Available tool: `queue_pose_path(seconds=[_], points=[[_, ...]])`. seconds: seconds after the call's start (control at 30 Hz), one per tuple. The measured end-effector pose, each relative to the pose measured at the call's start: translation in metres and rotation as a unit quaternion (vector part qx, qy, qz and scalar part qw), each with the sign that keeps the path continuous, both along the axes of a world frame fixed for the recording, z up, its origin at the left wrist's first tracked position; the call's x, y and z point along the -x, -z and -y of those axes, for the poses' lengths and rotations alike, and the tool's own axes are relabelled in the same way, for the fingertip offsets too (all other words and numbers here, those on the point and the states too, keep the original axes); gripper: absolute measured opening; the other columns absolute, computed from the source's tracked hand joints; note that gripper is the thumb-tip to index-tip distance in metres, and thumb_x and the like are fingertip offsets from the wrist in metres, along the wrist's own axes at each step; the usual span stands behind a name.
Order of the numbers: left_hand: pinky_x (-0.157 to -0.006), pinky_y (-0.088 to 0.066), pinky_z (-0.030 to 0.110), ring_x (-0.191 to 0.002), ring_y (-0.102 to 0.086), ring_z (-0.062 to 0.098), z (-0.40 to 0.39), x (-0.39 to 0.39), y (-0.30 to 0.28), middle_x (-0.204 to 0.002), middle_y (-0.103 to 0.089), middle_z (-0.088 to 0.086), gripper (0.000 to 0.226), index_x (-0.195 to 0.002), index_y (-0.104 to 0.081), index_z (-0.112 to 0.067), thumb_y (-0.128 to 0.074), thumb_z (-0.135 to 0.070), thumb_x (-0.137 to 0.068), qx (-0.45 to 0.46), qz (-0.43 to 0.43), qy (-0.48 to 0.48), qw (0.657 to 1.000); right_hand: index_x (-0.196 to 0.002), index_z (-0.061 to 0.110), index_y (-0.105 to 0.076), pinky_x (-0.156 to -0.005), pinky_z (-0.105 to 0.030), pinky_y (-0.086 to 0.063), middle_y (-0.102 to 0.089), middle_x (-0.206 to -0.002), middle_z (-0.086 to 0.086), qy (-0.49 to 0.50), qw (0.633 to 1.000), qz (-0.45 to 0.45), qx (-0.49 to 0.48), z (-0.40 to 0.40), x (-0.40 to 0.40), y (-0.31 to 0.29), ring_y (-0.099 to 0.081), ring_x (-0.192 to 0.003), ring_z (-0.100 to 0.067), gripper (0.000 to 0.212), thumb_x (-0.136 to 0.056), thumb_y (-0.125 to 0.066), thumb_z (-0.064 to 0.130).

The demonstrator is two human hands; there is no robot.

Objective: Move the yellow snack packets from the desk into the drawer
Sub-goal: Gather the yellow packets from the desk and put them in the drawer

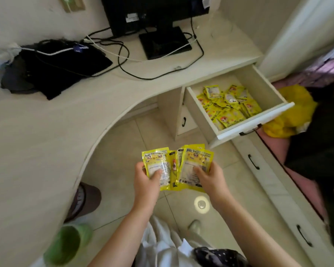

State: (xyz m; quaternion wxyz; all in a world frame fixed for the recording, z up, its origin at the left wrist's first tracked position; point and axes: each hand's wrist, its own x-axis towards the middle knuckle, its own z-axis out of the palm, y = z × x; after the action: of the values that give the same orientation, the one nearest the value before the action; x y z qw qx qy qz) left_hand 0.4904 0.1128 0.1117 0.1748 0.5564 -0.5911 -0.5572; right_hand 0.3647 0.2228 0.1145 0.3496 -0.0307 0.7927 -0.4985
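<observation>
A fan of several yellow snack packets (176,166) hangs over the floor in front of me, held from both sides. My left hand (148,182) grips the left packets with the thumb across the front. My right hand (210,180) grips the right packets the same way. Up and to the right, the white drawer (245,128) stands pulled open, and a heap of yellow packets (228,105) lies inside it. The curved cream desk (46,132) spreads to my left.
A black monitor (154,14) on its stand, cables and a black cloth pile (54,68) sit at the desk's back. A green cup (68,243) stands near the desk's front edge. A yellow bag (291,116) lies right of the drawer. Lower shut drawers run along the right.
</observation>
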Motion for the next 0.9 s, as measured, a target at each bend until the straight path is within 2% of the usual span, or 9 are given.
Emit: queue_pose_path(seconds=[0.07,0.23,0.4,0.57,0.77,0.9], points=[[-0.077,-0.051,0.032,-0.082,-0.065,0.017,-0.032,0.022,0.005,-0.095,-0.068,0.002,0.027,-0.104,-0.052,-0.013,-0.068,-0.007,-0.083,-0.011,-0.002,0.011,1.0,-0.103,0.017,-0.06,-0.076,-0.034,-0.055,-0.07,-0.1,-0.004,0.023,1.0,0.012,-0.001,-0.036,0.018,0.003,-0.067,-0.09,-0.02,0.015,-0.091,-0.057,0.007],[-0.073,-0.051,0.03,-0.082,-0.065,0.018,-0.098,0.076,0.014,-0.093,-0.066,0.0,0.03,-0.09,-0.048,-0.027,-0.068,-0.006,-0.083,-0.03,-0.001,0.042,0.999,-0.109,0.013,-0.058,-0.077,-0.038,-0.057,-0.069,-0.1,-0.005,0.078,0.996,0.042,-0.002,-0.112,0.059,0.007,-0.068,-0.088,-0.021,0.017,-0.092,-0.058,0.009],[-0.077,-0.052,0.033,-0.086,-0.065,0.017,-0.131,0.122,0.017,-0.095,-0.065,-0.003,0.031,-0.089,-0.047,-0.031,-0.068,-0.009,-0.083,-0.039,0.015,0.08,0.996,-0.106,0.012,-0.058,-0.068,-0.032,-0.057,-0.068,-0.094,-0.003,0.119,0.991,0.058,0.005,-0.152,0.096,0.009,-0.066,-0.077,-0.015,0.015,-0.091,-0.058,0.008],[-0.077,-0.053,0.032,-0.09,-0.065,0.019,-0.138,0.173,0.023,-0.101,-0.066,0.002,0.03,-0.105,-0.05,-0.019,-0.068,-0.01,-0.084,-0.042,0.017,0.104,0.994,-0.107,0.012,-0.058,-0.077,-0.041,-0.057,-0.069,-0.1,-0.007,0.154,0.985,0.072,0.009,-0.164,0.137,0.013,-0.068,-0.087,-0.022,0.017,-0.091,-0.057,0.007],[-0.069,-0.049,0.027,-0.087,-0.065,0.016,-0.121,0.245,0.031,-0.1,-0.065,0.0,0.029,-0.104,-0.048,-0.022,-0.068,-0.012,-0.085,-0.059,0.013,0.116,0.991,-0.111,0.011,-0.057,-0.077,-0.037,-0.057,-0.068,-0.103,-0.007,0.153,0.986,0.067,-0.008,-0.15,0.207,0.017,-0.067,-0.09,-0.021,0.02,-0.092,-0.057,0.01],[-0.071,-0.048,0.027,-0.086,-0.063,0.014,-0.1,0.297,0.032,-0.099,-0.064,-0.002,0.031,-0.107,-0.047,-0.022,-0.068,-0.014,-0.085,-0.065,0.025,0.12,0.99,-0.113,0.014,-0.058,-0.086,-0.043,-0.056,-0.068,-0.109,-0.006,0.126,0.99,0.047,-0.039,-0.13,0.261,0.018,-0.066,-0.099,-0.023,0.022,-0.092,-0.057,0.012]])
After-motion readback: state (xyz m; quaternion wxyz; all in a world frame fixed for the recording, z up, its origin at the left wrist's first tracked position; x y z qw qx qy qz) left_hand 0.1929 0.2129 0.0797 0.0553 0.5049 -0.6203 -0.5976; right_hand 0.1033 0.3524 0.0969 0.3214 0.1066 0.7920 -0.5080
